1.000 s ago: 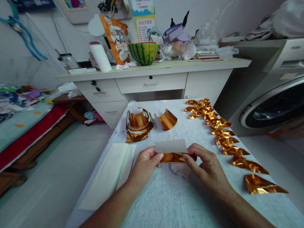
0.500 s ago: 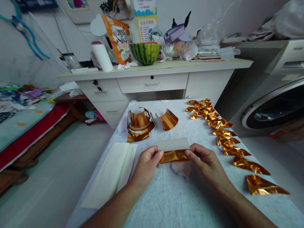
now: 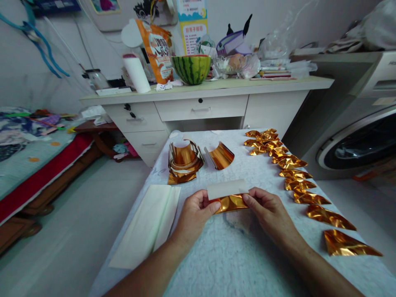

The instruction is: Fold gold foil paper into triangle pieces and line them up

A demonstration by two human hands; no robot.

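Observation:
Between my two hands is a sheet of gold foil paper [image 3: 232, 203], its pale back [image 3: 227, 188] showing along the far side and a shiny gold strip folded on the near side. My left hand [image 3: 198, 210] pinches its left end, the thumb lying on the gold strip. At the right end, the thumb and fingers of my right hand [image 3: 267, 208] grip the same sheet. Beyond them lie a curled stack of gold foil sheets [image 3: 182, 159] and one separate curved gold sheet [image 3: 221, 156]. A row of folded gold foil pieces [image 3: 298, 184] runs down the table's right side.
White paper sheets [image 3: 145, 227] lie on the cloth-covered table [image 3: 216, 264] by my left forearm. Behind stands a white desk [image 3: 201, 108] with a watermelon half [image 3: 191, 69] and an orange snack bag [image 3: 156, 51]. A washing machine [image 3: 355, 115] is at right, a bed [image 3: 40, 169] at left.
My left thumb has slid inward to the right across the gold strip, which now looks more creased. My right hand keeps its hold, and the whole view has shifted slightly.

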